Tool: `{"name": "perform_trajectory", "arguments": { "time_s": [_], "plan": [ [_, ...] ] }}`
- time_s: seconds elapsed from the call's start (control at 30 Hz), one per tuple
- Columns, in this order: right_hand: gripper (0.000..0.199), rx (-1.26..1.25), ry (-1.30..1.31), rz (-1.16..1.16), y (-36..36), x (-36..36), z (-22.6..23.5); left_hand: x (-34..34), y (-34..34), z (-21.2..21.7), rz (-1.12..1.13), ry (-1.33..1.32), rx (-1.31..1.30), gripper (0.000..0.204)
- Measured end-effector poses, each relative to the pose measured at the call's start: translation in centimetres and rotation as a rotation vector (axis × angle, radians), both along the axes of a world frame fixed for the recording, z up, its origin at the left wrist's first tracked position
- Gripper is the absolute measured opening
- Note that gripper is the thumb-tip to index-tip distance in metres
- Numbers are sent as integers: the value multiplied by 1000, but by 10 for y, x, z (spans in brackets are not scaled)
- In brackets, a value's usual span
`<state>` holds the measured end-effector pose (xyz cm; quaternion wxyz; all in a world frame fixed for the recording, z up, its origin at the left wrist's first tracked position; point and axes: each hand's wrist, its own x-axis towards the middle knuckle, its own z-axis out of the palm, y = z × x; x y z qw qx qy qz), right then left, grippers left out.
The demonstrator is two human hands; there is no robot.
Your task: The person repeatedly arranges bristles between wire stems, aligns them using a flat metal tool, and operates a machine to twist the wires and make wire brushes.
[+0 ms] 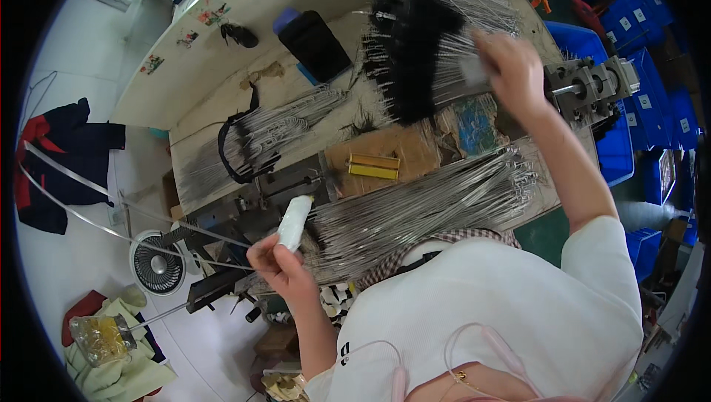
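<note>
My left hand (278,263) is raised at the near left edge of the workbench and holds a white bottle-brush head (294,222) upright by its lower end. My right hand (511,68) reaches far across the bench to the pile of black bottle brushes (411,39) with wire handles; its fingers are curled around something pale, blurred, beside the wires. Between the hands lies a broad bundle of bare steel wire rods (422,209).
A metal twisting machine head (592,87) stands just right of my right hand. Another bundle of wire rods tied with a black strap (252,143), a brass block (374,167), a black box (315,45) and blue crates (629,24) surround the bench. A small fan (157,263) sits on the floor at left.
</note>
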<state>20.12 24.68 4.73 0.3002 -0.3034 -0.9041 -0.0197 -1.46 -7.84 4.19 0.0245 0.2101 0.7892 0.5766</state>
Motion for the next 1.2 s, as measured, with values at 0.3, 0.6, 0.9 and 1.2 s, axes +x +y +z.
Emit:
{"name": "perform_trajectory", "arguments": {
  "time_s": [0.3, 0.6, 0.9, 1.2],
  "plan": [
    [31, -545, 544, 33, 46, 55, 16, 17, 49, 17, -741, 120, -357, 17],
    [29, -255, 164, 66, -8, 52, 93, 32, 124, 20, -880, 664, -454, 14],
    [17, -119, -322, 712, -135, -82, 10, -14, 48, 34, -740, 895, -632, 18],
    [19, -326, -222, 722, -117, -129, -15, 9, 9, -68, -333, -823, 97, 38]
  ]
}}
